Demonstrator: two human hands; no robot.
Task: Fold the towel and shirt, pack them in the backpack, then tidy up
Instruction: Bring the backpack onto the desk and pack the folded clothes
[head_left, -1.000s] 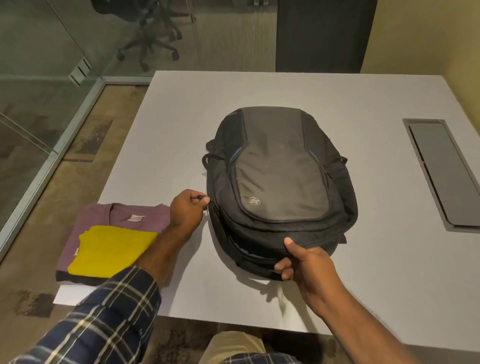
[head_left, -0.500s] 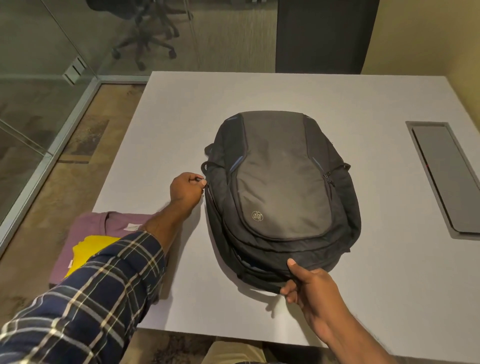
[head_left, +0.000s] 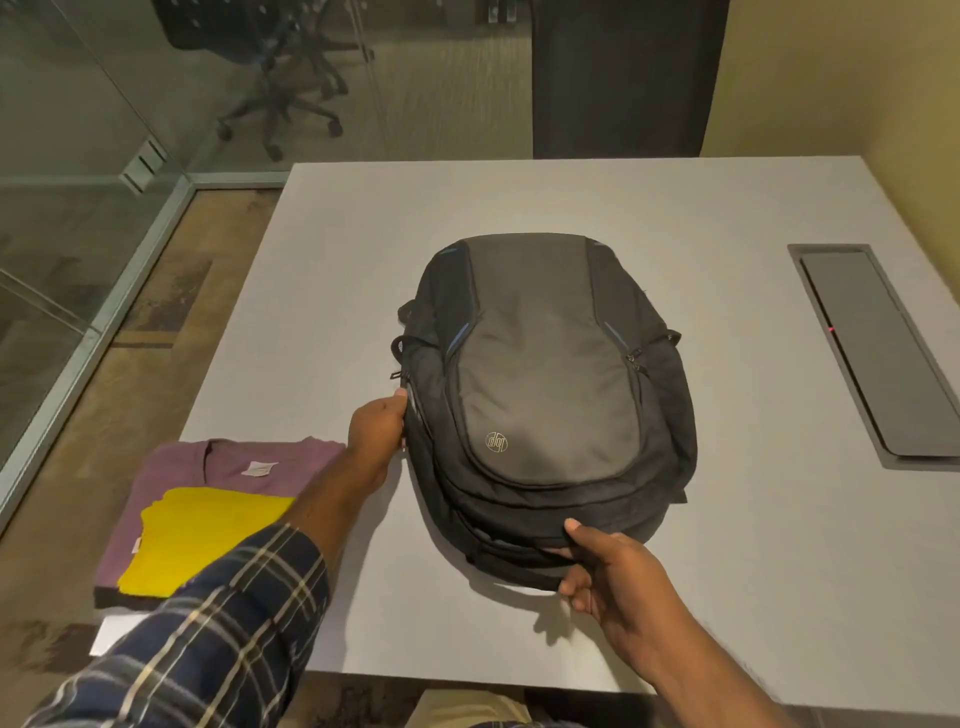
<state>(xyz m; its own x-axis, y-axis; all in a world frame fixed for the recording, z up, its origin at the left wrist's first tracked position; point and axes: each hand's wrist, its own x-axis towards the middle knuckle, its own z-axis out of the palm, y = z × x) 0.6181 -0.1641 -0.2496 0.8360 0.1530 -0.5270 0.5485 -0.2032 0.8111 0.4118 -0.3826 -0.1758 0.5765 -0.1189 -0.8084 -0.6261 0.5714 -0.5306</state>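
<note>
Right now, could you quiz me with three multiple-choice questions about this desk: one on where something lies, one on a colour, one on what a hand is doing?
1. Where does the folded towel lie?
A. on the folded shirt
B. on the backpack
C. on the floor

2. What colour is the towel?
A. blue
B. white
C. yellow

3. What is the right hand doing?
A. resting flat on the table
B. gripping the backpack's near end
C. holding the towel

Answers: 1 A, the towel sits on the purple shirt at the table's left corner. 2 C, it is bright yellow. 3 B, thumb on top, fingers curled under the bag's edge.
</note>
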